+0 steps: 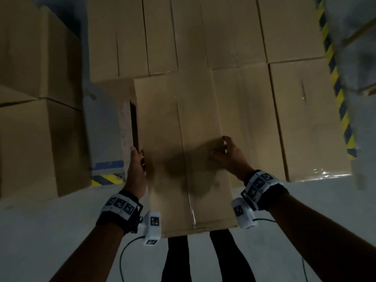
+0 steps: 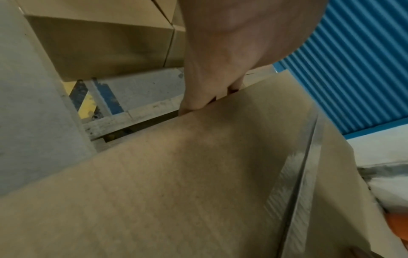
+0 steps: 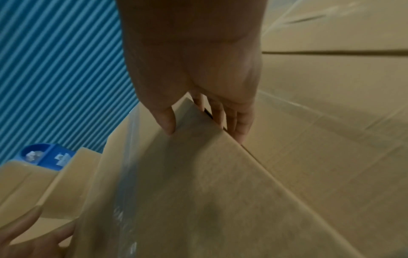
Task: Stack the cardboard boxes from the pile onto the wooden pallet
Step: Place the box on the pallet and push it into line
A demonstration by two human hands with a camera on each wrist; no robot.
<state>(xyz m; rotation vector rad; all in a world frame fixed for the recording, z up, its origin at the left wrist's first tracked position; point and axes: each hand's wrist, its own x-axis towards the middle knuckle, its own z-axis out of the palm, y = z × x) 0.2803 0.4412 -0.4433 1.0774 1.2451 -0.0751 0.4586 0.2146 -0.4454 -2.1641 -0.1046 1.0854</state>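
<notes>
Nearest, the cardboard box [image 1: 183, 151] is gripped at its side edges: left hand [image 1: 136, 169] at 9 o'clock, fingers hidden under the box, thumb on top; right hand [image 1: 230, 155] at 3 o'clock, thumb on top, fingers pressed together down the side. The box's far end hides the wooden pallet [image 2: 132, 115] except a strip at 10 o'clock. At 12 and 2 o'clock, stacked boxes [image 1: 305, 119] crowd close; the pile [image 1: 36, 119] stands at 9 o'clock
</notes>
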